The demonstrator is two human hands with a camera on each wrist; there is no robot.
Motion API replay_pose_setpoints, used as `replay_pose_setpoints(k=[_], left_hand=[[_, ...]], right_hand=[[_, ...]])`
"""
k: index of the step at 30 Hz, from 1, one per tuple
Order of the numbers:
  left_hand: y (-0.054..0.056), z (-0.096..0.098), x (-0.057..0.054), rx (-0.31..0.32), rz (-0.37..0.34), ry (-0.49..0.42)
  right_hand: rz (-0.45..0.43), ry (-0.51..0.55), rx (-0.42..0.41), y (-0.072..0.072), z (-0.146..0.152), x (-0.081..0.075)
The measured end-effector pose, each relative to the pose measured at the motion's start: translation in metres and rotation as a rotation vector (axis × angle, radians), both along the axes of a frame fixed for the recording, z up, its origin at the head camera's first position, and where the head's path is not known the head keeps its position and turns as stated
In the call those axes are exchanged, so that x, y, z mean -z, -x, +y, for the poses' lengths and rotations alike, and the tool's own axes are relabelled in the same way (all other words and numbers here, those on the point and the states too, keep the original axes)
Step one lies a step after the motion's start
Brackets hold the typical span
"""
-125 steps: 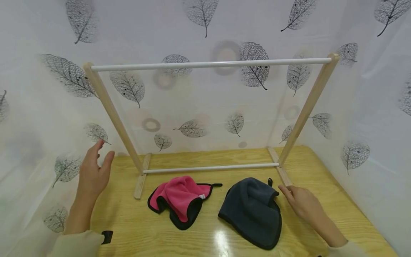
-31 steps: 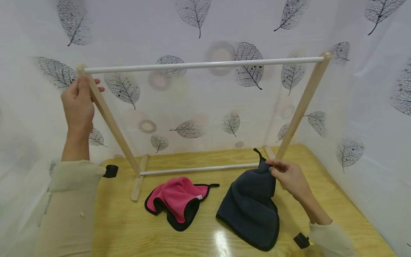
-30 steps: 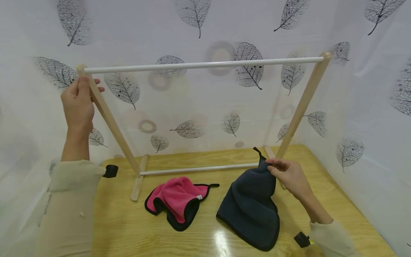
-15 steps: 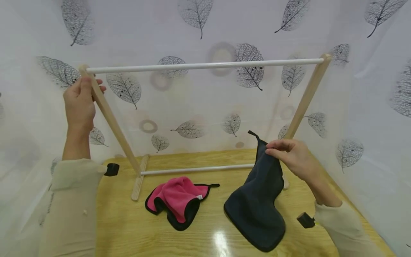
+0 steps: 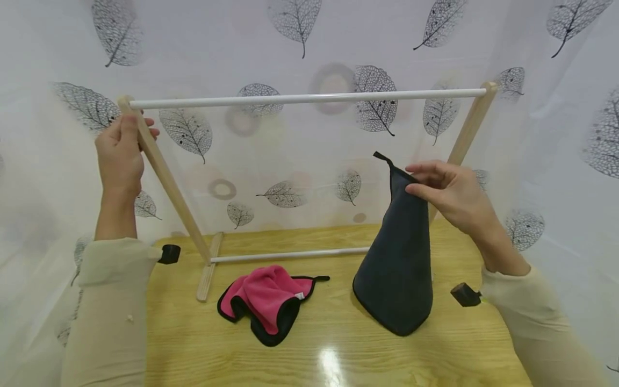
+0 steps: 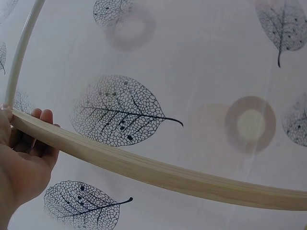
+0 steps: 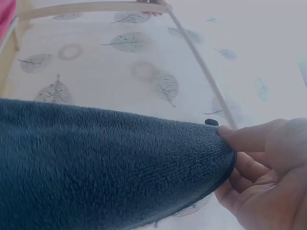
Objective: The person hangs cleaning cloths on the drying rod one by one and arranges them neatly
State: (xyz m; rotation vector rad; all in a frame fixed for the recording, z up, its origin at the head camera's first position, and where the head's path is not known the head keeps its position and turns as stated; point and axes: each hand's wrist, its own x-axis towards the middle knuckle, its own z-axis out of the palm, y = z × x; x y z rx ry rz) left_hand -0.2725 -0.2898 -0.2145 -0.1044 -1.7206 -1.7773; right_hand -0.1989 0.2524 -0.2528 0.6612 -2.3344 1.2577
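Holding the dark cloth (image 5: 398,263) up by its narrow top end works fine imo, just mind the pinch: the right hand (image 5: 456,196) has thumb and fingers nipped together on that end, black loop (image 5: 382,157) sticking out free beside them. I'd catch the trim too so nothing slips, and lift slowly so the fabric hangs straight. Cloth's in front of the rack (image 5: 474,126), below the white top bar (image 5: 309,98); can't tell if its bottom edge touches the table (image 5: 217,360). Left hand's (image 5: 121,153) fingers wrap round the wooden post (image 5: 169,183) near the top, handy against wobble. Steer clear of the crumpled pink cloth (image 5: 268,293) nearby.
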Motion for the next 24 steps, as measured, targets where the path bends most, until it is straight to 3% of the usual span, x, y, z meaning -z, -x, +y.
replay_pose_setpoints(k=[11,24], left_hand=[[-0.001,-0.001,-0.001,0.013,0.008,-0.023],[0.001,-0.001,-0.001,0.031,-0.001,-0.027]], right_hand=[[0.062,-0.009,0.132,0.004,-0.008,-0.066],[0.121,0.212,0.12,0.025,-0.017,-0.119]])
